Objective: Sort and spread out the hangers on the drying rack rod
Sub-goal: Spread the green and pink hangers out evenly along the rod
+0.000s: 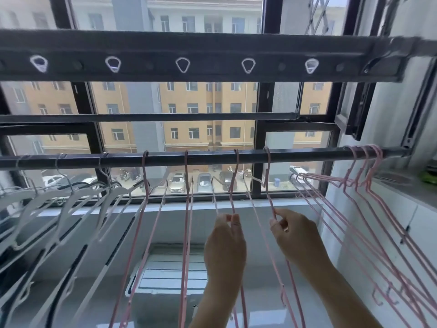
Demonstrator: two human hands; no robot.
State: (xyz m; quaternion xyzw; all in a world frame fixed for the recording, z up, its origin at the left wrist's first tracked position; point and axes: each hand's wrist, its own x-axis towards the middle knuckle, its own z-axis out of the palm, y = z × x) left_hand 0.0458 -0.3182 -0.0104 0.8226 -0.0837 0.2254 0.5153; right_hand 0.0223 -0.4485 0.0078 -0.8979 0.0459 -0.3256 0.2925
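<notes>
Seen from my remote station: my left grip (224, 242) pinches the wire neck of one pink hanger (235, 171) between thumb and fingertips, a little below the rod (208, 156). My right grip (298, 235) pinches the neck of the next hanger (267, 171) in the same way, just to its right. Both hangers hook over the rod near its middle, close to each other but not touching at the hooks, and both hands reach up from below with their backs toward the camera. Further left, two more pink hangers (186, 176) hang singly, spaced apart. At the rod's right end a pink bunch (377, 153) sits crowded together, hooks pressed side by side and shoulders overlapping. Along the left stretch hang white hangers (78, 192), set apart from one another. Above the rod runs a flat dark bar (212, 48) with a row of white loops (182, 65), and a thinner rail (165, 117) crosses between bar and rod. Behind everything stands a dark-framed window (257, 138), showing a yellow building (196, 110) and parked cars (176, 183) below.
</notes>
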